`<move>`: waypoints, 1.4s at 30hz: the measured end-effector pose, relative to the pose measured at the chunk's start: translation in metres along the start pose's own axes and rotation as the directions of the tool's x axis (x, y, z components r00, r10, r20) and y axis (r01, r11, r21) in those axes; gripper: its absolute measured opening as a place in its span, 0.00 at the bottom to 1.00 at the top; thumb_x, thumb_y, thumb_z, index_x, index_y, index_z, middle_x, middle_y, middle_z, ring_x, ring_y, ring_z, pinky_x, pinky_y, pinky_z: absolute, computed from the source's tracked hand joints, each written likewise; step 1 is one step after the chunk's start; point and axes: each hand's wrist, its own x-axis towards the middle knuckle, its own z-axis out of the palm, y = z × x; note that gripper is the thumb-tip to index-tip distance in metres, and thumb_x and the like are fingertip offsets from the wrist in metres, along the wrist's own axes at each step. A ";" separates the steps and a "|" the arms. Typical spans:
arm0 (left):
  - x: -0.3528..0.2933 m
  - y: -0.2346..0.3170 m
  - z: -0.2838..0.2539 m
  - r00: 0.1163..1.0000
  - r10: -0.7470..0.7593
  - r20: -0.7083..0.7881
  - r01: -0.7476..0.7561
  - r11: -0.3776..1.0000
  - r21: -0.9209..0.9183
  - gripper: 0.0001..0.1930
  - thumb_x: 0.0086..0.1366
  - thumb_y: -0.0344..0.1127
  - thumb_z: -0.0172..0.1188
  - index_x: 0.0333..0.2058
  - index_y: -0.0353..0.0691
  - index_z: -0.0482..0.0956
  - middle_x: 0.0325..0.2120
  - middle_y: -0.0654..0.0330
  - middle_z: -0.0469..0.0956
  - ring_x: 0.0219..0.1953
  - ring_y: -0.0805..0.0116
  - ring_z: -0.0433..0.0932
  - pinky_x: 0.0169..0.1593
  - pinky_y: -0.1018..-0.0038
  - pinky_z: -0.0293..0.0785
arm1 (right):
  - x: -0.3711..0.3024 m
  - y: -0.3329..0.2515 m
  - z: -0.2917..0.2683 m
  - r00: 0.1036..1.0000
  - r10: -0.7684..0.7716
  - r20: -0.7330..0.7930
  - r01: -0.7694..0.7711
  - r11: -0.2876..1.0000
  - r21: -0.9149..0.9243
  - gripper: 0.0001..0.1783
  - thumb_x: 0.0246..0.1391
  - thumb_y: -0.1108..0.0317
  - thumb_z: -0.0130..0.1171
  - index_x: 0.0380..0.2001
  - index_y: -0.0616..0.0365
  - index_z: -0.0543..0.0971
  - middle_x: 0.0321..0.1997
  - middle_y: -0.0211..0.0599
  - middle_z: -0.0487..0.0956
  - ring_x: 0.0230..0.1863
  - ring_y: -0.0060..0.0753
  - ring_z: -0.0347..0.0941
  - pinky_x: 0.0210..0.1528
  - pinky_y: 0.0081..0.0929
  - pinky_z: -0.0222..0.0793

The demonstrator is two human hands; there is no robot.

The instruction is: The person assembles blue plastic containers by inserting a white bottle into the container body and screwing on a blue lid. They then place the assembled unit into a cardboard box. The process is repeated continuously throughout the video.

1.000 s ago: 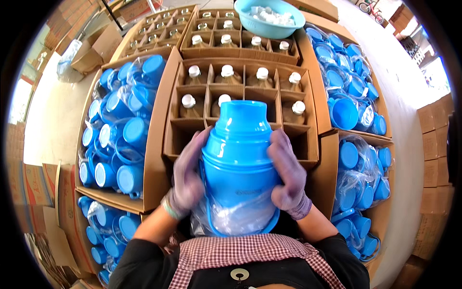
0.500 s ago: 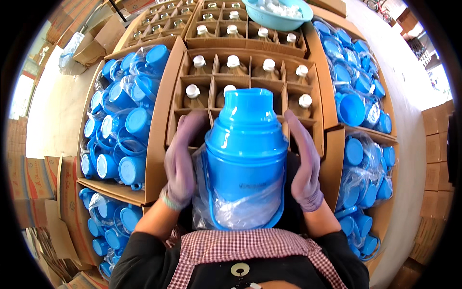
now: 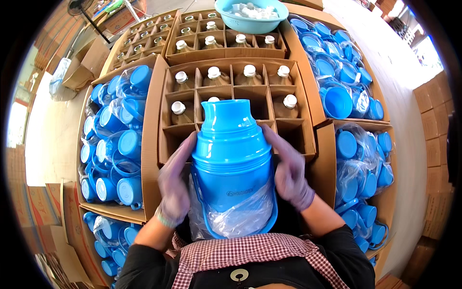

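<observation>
A glossy blue vacuum flask shell [image 3: 233, 166] with a spouted neck stands upright before my body. Clear plastic film [image 3: 245, 212] wraps its lower part, and a blue handle loop hangs down around its front. Both my hands wear thin purple-grey gloves. My left hand [image 3: 175, 180] is at the shell's left side, its outstretched fingers by the shoulder. On the opposite side is my right hand [image 3: 291, 176], also with fingers stretched along the shoulder. Both hands are slightly blurred; how firmly they touch cannot be made out. Just beyond, a divided carton [image 3: 236, 91] holds white-capped bottles [image 3: 214, 73].
Cartons of blue flask shells in film flank me: left [image 3: 127, 142], far right [image 3: 337, 101] and near right [image 3: 346, 144]. Behind the divided carton stand more bottle cartons [image 3: 211, 55]. A light blue basin [image 3: 250, 24] of white caps rests on them. Pale floor [image 3: 45, 125] shows at left.
Both hands have come inward from beside the shell to its shoulder. The view has shifted, so the shell and cartons appear lower and farther left. The shell still stands upright.
</observation>
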 end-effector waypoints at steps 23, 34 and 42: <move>0.119 -0.070 -0.032 0.958 -0.283 0.048 0.194 0.514 -0.836 0.53 0.59 0.70 0.66 0.71 0.40 0.59 0.68 0.46 0.67 0.67 0.46 0.70 0.70 0.44 0.67 | 0.124 0.113 -0.033 0.984 -0.018 -0.175 0.014 0.999 -0.029 0.23 0.57 0.56 0.66 0.51 0.58 0.82 0.59 0.51 0.79 0.53 0.52 0.79 0.59 0.41 0.75; 0.071 -0.139 -0.091 0.961 -0.259 -0.095 -0.016 0.294 -0.956 0.50 0.63 0.78 0.50 0.74 0.50 0.57 0.72 0.50 0.61 0.71 0.44 0.63 0.71 0.35 0.58 | 0.102 0.170 -0.082 0.899 0.392 -0.195 -0.416 0.624 -0.661 0.38 0.40 0.53 0.78 0.54 0.49 0.73 0.45 0.47 0.85 0.47 0.51 0.83 0.51 0.42 0.80; 0.162 -0.076 -0.046 0.971 0.161 0.174 0.119 0.304 -0.945 0.47 0.67 0.75 0.48 0.68 0.39 0.66 0.72 0.43 0.60 0.74 0.43 0.58 0.75 0.45 0.55 | 0.228 -0.043 -0.225 0.891 -0.390 -0.233 0.359 0.919 -0.164 0.33 0.57 0.54 0.72 0.59 0.58 0.71 0.40 0.32 0.82 0.35 0.26 0.82 0.38 0.26 0.81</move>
